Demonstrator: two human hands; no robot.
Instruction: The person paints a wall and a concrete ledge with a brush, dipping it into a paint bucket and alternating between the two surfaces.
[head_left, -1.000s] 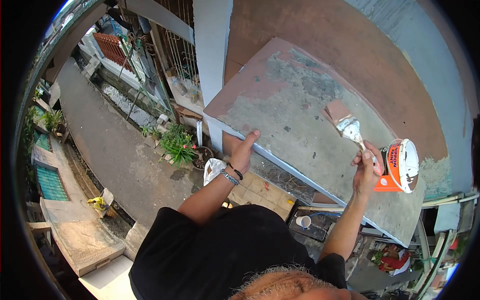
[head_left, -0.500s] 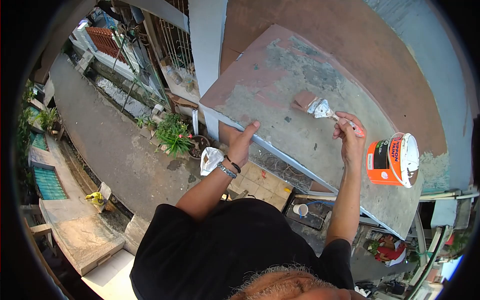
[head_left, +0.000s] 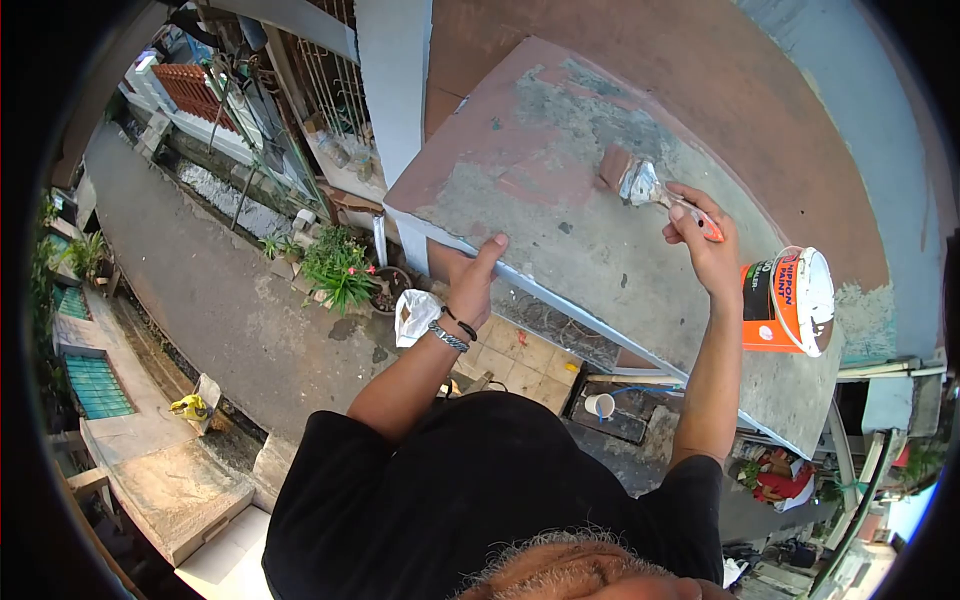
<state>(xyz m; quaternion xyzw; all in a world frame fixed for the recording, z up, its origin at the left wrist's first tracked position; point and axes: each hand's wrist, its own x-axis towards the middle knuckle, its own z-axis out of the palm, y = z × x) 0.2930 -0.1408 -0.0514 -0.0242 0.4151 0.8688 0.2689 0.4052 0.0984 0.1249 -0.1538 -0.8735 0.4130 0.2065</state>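
My right hand point(head_left: 708, 240) grips a paintbrush point(head_left: 640, 184) by its handle. The brush has a brown-coated bristle end and a ferrule smeared with white and pale blue, and its bristles overlap the patchy grey concrete slab point(head_left: 590, 270). My left hand point(head_left: 474, 285) clasps the slab's near edge, the thumb on top and the fingers hidden underneath. Faded reddish-brown paint covers the slab's far left part. To the right of my right hand stands an orange paint bucket point(head_left: 762, 335), with white smears around its mouth and brown paint inside.
Behind the slab rises a brown wall point(head_left: 740, 90) with a pale blue-grey band. Below lie a paved lane point(head_left: 230, 290), a potted plant with red flowers point(head_left: 338, 272), a white bag point(head_left: 416, 317) and a small white pail point(head_left: 600, 405). A person in red point(head_left: 782, 477) is at the lower right.
My right hand has moved the brush slightly up and to the right over the slab. My left hand keeps its hold on the edge while the whole view shifts a little left.
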